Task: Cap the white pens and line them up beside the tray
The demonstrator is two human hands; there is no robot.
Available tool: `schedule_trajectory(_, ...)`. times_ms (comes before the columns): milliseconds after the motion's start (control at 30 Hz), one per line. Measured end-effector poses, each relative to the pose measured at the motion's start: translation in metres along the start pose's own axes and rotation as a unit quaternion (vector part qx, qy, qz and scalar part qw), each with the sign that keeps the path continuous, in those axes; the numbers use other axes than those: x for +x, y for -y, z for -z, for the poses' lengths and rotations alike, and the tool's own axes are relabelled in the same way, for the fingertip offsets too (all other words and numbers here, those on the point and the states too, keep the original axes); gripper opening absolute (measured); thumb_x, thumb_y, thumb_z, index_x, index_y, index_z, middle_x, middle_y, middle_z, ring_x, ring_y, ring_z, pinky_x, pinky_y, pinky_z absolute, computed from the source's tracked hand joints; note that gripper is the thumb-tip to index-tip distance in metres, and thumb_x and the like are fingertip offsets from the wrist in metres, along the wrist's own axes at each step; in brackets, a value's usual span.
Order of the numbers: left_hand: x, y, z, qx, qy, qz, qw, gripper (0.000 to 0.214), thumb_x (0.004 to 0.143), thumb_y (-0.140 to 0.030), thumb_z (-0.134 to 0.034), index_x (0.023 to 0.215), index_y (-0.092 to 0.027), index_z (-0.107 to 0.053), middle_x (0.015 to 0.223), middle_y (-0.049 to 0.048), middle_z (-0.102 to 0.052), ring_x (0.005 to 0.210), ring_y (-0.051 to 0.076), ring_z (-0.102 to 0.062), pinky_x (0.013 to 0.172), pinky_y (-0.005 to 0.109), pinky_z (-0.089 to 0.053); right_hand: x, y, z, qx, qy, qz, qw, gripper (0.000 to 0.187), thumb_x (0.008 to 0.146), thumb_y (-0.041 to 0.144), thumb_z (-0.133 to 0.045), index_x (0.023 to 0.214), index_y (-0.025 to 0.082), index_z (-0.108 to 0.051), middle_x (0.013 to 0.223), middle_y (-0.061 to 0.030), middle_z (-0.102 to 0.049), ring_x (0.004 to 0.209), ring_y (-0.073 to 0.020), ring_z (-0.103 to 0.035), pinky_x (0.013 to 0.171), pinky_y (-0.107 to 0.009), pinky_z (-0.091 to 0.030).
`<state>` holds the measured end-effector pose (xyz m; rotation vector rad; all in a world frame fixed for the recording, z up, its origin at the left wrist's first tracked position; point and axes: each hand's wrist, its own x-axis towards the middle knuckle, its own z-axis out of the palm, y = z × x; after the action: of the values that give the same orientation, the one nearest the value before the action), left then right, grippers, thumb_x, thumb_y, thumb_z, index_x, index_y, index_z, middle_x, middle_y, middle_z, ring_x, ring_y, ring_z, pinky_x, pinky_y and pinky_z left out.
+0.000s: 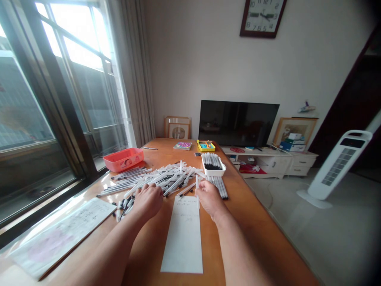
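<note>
My right hand (pixel 209 197) pinches a white pen barrel (pixel 197 183), which stands nearly upright in view over the top right of a long white paper sheet (pixel 182 234). My left hand (pixel 149 200) rests at the near edge of a big loose pile of white pen barrels (pixel 171 174) with black parts. Its fingers are curled down with the tips hidden, so whatever they hold cannot be seen. Small black and white pen caps (pixel 126 205) lie just left of that hand. Beyond the right hand, a white tray (pixel 214 172) holds barrels with black ends.
More pens (pixel 219 187) lie in a row by the white tray. A red plastic basket (pixel 123 159) stands at the left, with a written-on board (pixel 64 236) nearer me. A booklet (pixel 182 145) and a yellow box (pixel 206 147) sit at the table's far end.
</note>
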<state>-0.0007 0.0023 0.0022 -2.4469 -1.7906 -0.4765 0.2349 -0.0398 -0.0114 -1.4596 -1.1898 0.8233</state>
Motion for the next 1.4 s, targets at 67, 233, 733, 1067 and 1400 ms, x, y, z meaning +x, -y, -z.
schedule_trajectory(67, 0.000, 0.004, 0.004, -0.007, -0.010, 0.007, 1.000, 0.020, 0.084, -0.026, -0.050, 0.080, -0.025, -0.070, 0.097, 0.0121, -0.069, 0.096, 0.032, -0.056, 0.083, 0.044, -0.035, -0.001, 0.002, 0.000, 0.014, -0.002, -0.005, 1.000, 0.019, 0.071, 0.023, -0.055, 0.088, 0.019, -0.061, 0.069, -0.0012, -0.067, 0.062, -0.0164, -0.059, 0.057, -0.025, -0.041)
schedule_trajectory(233, 0.001, 0.005, 0.009, -0.128, -0.002, 0.032, 0.991, 0.014, 0.080, -0.024, -0.051, 0.077, -0.024, -0.064, 0.080, 0.0071, -0.069, 0.079, 0.026, -0.059, 0.073, 0.037, -0.038, -0.005, 0.011, 0.001, 0.073, 0.016, -0.032, 0.997, 0.017, 0.069, 0.021, -0.053, 0.084, 0.019, -0.060, 0.068, -0.0016, -0.066, 0.061, -0.0156, -0.058, 0.056, -0.024, -0.041)
schedule_trajectory(733, 0.001, -0.006, 0.013, -0.704, 0.105, 0.132, 0.690, 0.026, 0.073, -0.029, -0.075, 0.094, -0.016, -0.069, 0.084, 0.0066, -0.068, 0.067, 0.014, -0.059, 0.060, 0.026, -0.044, -0.016, 0.023, 0.001, 0.142, 0.072, -0.050, 0.986, 0.022, 0.068, 0.024, -0.060, 0.089, 0.017, -0.063, 0.070, -0.0022, -0.069, 0.056, -0.0105, -0.051, 0.051, -0.021, -0.033)
schedule_trajectory(1067, -0.005, -0.012, 0.019, -0.770, 0.167, 0.151, 0.597, 0.014, 0.081, -0.014, -0.071, 0.089, -0.016, -0.060, 0.087, 0.0085, -0.069, 0.074, 0.014, -0.064, 0.069, 0.023, -0.050, -0.018, 0.029, 0.005, 0.225, 0.041, -0.062, 0.972, 0.022, 0.070, 0.029, -0.067, 0.089, 0.018, -0.062, 0.077, -0.0043, -0.073, 0.056, -0.0096, -0.056, 0.044, -0.017, -0.027)
schedule_trajectory(1400, -0.011, -0.023, 0.019, -0.721, 0.219, 0.070, 0.654, 0.015, 0.083, -0.025, -0.072, 0.088, -0.017, -0.060, 0.083, 0.0064, -0.068, 0.073, 0.014, -0.061, 0.066, 0.023, -0.044, -0.014, 0.032, 0.011, 0.311, -0.021, -0.049, 0.949, 0.021, 0.070, 0.030, -0.073, 0.082, 0.018, -0.061, 0.079, -0.0062, -0.075, 0.064, -0.0121, -0.062, 0.046, -0.017, -0.030)
